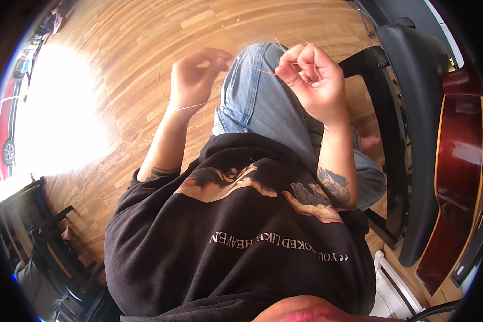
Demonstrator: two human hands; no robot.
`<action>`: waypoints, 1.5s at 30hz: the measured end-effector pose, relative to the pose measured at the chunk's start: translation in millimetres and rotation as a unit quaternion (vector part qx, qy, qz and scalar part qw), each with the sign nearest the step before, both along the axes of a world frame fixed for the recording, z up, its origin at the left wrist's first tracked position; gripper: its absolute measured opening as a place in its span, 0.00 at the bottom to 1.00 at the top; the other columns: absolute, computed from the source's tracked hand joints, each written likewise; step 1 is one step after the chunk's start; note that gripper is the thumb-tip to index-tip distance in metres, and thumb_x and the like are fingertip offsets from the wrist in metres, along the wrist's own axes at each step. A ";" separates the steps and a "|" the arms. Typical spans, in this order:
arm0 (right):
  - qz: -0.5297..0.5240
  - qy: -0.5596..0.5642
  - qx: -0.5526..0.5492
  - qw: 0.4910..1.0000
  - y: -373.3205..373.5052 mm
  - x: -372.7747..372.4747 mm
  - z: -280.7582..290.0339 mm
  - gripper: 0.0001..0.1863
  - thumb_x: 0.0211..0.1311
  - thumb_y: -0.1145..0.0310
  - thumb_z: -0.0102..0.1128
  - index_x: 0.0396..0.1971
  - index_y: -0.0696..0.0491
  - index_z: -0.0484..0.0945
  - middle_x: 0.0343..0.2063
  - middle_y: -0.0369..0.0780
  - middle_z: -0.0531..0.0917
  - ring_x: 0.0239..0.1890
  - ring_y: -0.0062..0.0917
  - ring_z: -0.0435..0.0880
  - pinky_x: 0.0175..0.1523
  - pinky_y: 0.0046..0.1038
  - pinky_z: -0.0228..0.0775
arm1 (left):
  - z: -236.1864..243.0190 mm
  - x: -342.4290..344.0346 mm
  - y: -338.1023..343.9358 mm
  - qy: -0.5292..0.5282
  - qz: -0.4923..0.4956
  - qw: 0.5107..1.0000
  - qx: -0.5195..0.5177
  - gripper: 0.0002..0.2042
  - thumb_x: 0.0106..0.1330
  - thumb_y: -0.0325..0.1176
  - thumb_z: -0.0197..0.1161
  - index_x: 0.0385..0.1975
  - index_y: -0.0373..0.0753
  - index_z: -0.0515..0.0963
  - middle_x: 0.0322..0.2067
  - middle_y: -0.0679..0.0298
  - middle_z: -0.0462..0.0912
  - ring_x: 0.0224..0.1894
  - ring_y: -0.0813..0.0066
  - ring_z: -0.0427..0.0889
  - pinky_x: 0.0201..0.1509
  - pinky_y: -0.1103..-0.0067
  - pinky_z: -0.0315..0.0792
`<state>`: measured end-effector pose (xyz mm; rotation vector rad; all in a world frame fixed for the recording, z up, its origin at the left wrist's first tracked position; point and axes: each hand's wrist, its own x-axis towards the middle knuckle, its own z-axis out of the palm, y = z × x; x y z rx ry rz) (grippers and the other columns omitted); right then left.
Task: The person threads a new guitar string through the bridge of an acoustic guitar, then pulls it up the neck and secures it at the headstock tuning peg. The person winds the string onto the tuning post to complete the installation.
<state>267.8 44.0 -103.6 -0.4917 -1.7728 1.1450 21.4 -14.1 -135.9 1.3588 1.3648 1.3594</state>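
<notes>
My left hand [197,78] is raised over the wooden floor, thumb and fingertips pinched on a thin string [249,68]. Part of the string hangs in a loose loop to the left and passes across my wrist. My right hand [313,80], palm turned up, has curled fingers gripping the same string, with short ends poking up above the fingertips. The strand between both hands crosses in front of my knee in blue jeans [252,94]. Its exact ends are too fine to follow.
A black padded bench [401,80] stands at my right, with a glossy red-brown guitar [456,150] beside it. A black chair [43,236] is at the lower left. Wooden floor [134,37] surrounds my legs. A red car [5,155] shows beyond the glare at far left.
</notes>
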 end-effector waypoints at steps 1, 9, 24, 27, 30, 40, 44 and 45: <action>0.007 -0.009 -0.029 1.000 -0.3 3.9 1.0 0.23 0.65 0.79 0.71 0.25 0.50 0.60 0.32 0.36 0.81 0.33 0.11 0.72 0.36 0.14 0.68 | -1.7 -4.0 3.3 0.040 0.044 0.998 0.004 0.06 0.73 0.24 0.59 0.40 0.31 0.83 0.37 0.62 0.86 0.36 0.80 0.81 0.39 0.82 0.73; -0.003 0.032 -0.060 0.998 0.1 -7.7 1.0 0.22 0.63 0.73 0.75 0.25 0.51 0.64 0.24 0.31 0.77 0.28 0.10 0.72 0.35 0.15 0.66 | 30.3 21.6 -11.8 -0.038 -0.207 0.977 0.044 0.14 0.73 0.25 0.62 0.56 0.32 0.76 0.39 0.63 0.84 0.42 0.80 0.81 0.46 0.82 0.74; -0.162 0.019 0.176 0.971 -6.9 -18.0 11.5 0.19 0.59 0.73 0.78 0.24 0.53 0.70 0.21 0.33 0.80 0.19 0.08 0.65 0.23 0.15 0.57 | 39.8 45.0 0.2 -0.130 -0.113 0.983 0.058 0.07 0.62 0.25 0.76 0.36 0.32 0.84 0.33 0.64 0.87 0.35 0.78 0.86 0.39 0.80 0.79; -0.148 0.035 0.122 0.981 -8.9 -17.5 8.8 0.20 0.59 0.72 0.78 0.24 0.53 0.69 0.21 0.32 0.80 0.19 0.07 0.63 0.22 0.15 0.55 | 37.0 41.7 3.5 -0.237 -0.177 0.955 0.018 0.10 0.64 0.23 0.73 0.41 0.31 0.79 0.37 0.62 0.84 0.39 0.75 0.85 0.43 0.80 0.80; -0.142 0.034 0.098 0.984 -5.9 -12.2 6.7 0.20 0.59 0.71 0.78 0.23 0.53 0.68 0.21 0.33 0.80 0.18 0.07 0.61 0.21 0.14 0.53 | 46.0 39.1 4.4 -0.255 -0.198 0.946 -0.024 0.10 0.63 0.20 0.70 0.42 0.31 0.78 0.34 0.64 0.82 0.35 0.77 0.84 0.40 0.81 0.79; -0.076 0.069 0.062 0.993 -9.2 -12.9 9.1 0.24 0.61 0.73 0.76 0.22 0.52 0.63 0.25 0.34 0.83 0.21 0.05 0.64 0.24 0.13 0.55 | 45.2 52.7 8.0 -0.366 -0.175 0.905 -0.131 0.09 0.57 0.19 0.51 0.34 0.36 0.75 0.28 0.68 0.74 0.31 0.79 0.76 0.33 0.83 0.67; -0.082 0.126 0.031 0.988 0.3 -11.7 13.7 0.24 0.62 0.74 0.75 0.21 0.52 0.62 0.27 0.36 0.84 0.22 0.07 0.63 0.24 0.14 0.53 | 44.6 48.2 12.2 -0.356 -0.211 0.898 -0.149 0.11 0.54 0.16 0.52 0.36 0.35 0.75 0.30 0.68 0.73 0.33 0.77 0.74 0.36 0.81 0.68; -0.087 0.101 0.046 0.990 3.6 -8.7 12.3 0.24 0.62 0.74 0.75 0.21 0.52 0.62 0.27 0.36 0.84 0.22 0.08 0.62 0.24 0.15 0.52 | 45.9 46.4 11.5 -0.324 -0.217 0.911 -0.133 0.16 0.53 0.15 0.53 0.43 0.34 0.75 0.32 0.67 0.73 0.33 0.75 0.74 0.36 0.80 0.69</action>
